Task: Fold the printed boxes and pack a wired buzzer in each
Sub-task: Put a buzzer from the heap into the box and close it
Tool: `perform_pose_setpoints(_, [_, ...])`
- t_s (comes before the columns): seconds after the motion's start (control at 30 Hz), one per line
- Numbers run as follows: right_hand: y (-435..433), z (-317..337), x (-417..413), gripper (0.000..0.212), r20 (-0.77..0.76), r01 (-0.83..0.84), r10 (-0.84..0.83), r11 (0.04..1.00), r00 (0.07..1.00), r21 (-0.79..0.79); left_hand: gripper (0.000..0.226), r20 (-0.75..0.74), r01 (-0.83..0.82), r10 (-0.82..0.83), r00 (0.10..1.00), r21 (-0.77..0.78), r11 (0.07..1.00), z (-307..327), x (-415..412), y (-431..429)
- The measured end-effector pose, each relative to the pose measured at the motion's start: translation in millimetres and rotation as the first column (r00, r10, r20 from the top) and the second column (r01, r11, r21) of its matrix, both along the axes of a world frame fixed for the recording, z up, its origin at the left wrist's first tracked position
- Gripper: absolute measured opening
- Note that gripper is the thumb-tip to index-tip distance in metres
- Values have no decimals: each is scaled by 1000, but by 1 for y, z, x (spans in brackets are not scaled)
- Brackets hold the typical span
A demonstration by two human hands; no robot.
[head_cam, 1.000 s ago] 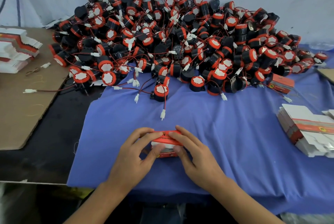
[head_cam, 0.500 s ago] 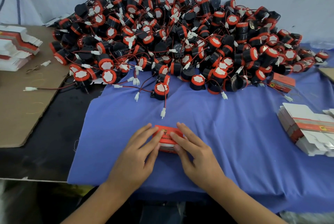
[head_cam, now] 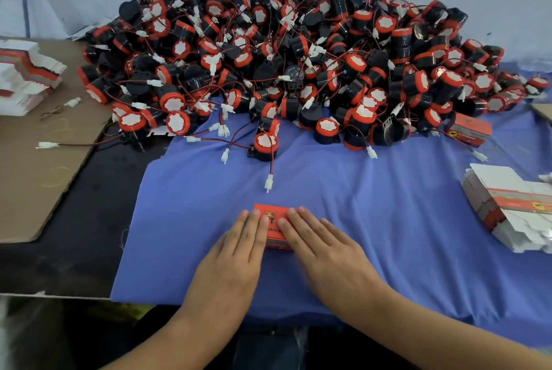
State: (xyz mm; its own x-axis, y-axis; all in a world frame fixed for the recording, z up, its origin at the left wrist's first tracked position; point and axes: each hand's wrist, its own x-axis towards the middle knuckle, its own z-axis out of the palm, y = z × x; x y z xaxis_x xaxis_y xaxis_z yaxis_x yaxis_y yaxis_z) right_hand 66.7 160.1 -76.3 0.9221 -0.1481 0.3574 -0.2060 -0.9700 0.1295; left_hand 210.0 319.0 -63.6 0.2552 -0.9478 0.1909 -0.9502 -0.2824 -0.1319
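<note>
Blue cloth (head_cam: 388, 220); buzzer pile (head_cam: 283, 56) behind; L hand (head_cam: 233, 256), R hand (head_cam: 328, 253) fingers (head_cam: 254, 232) straight, pressing box (head_cam: 273, 220).

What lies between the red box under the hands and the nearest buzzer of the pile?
Head view: between red box and buzzer lies only the buzzer's wire with its white connector, on bare blue cloth.

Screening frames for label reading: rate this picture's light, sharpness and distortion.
Head view: soft, even light, with no hard shadows or glare on the blue cloth. Head view: wide-angle bend stretches the flat box stack at the right edge. Head view: print on the red box under the left hand and right hand is soft and mostly unreadable. Head view: the bottom corners are dark and blurred.
</note>
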Motion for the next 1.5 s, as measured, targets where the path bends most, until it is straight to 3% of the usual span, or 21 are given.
perform_pose_setpoints(0.07, [11, 7, -1, 63, -118, 104, -101, 994, 988, 23, 61, -143, 1, 33, 989, 235, 972, 6, -5, 8])
perform_pose_setpoints(0.17, [24, 25, 0, 79, -257, 225, -174, 958, 951, 181, 56, -353, -49, 70, 933, 68, 996, -6, -8, 5])
perform_pose_setpoints(0.23, [27, 24, -4, 95, -340, 280, -125, 846, 932, 455, 67, -627, -216, 113, 770, -90, 972, -2, -7, -1])
perform_pose_setpoints(0.33, [42, 21, -3, 96, -244, 356, -266, 566, 932, 744, 82, -820, -433, 56, 570, -242, 868, 5, -20, -15])
perform_pose_setpoints(0.4, [48, 21, -2, 92, -81, 260, -395, 423, 915, 868, 86, -844, -460, -15, 536, -307, 833, 5, -34, -35])
perform_pose_setpoints(0.43, [45, 24, -2, 91, 9, 200, -461, 402, 887, 894, 86, -860, -473, -49, 508, -326, 819, 6, -39, -48])
perform_pose_setpoints(0.53, [12, 45, -12, 84, 212, 75, -616, 406, 758, 911, 81, -918, -421, -182, 352, -329, 845, 24, -50, -99])
perform_pose_setpoints(0.6, [-21, 63, -24, 80, 258, 79, -658, 436, 708, 896, 69, -914, -327, -276, 297, -369, 870, 41, -56, -139])
perform_pose_setpoints(0.7, [-84, 89, -45, 76, 302, 154, -711, 499, 635, 853, 60, -884, -208, -408, 228, -454, 867, 69, -71, -211])
perform_pose_setpoints(0.77, [-134, 105, -59, 74, 317, 220, -732, 534, 603, 816, 63, -875, -114, -466, 132, -480, 870, 85, -80, -263])
perform_pose_setpoints(0.87, [-218, 122, -77, 65, 259, 378, -763, 546, 592, 747, 63, -878, -6, -477, 42, -477, 879, 98, -98, -342])
perform_pose_setpoints(0.97, [-303, 128, -87, 52, 107, 529, -792, 495, 601, 690, 65, -912, 70, -410, 31, -407, 911, 91, -109, -424])
perform_pose_setpoints(1.03, [-350, 125, -91, 51, 27, 560, -784, 466, 620, 685, 69, -923, 147, -376, 79, -363, 920, 81, -112, -474])
perform_pose_setpoints(1.13, [-400, 107, -96, 54, -64, 620, -778, 444, 624, 647, 73, -924, 218, -320, 209, -275, 937, 63, -115, -532])
perform_pose_setpoints(1.23, [-421, 73, -100, 65, -103, 631, -752, 460, 650, 624, 88, -870, 282, -236, 434, -118, 952, 35, -115, -562])
perform_pose_setpoints(1.37, [-424, 47, -103, 73, -65, 635, -786, 445, 615, 631, 97, -780, 320, -220, 585, -27, 947, 24, -115, -569])
perform_pose_setpoints(1.43, [-424, 53, -105, 85, -117, 652, -759, 457, 641, 605, 95, -781, 339, -192, 594, 27, 940, 32, -113, -563])
perform_pose_setpoints(1.5, [-419, 72, -108, 98, -216, 680, -743, 402, 634, 614, 94, -795, 349, -170, 582, 55, 936, 46, -110, -551])
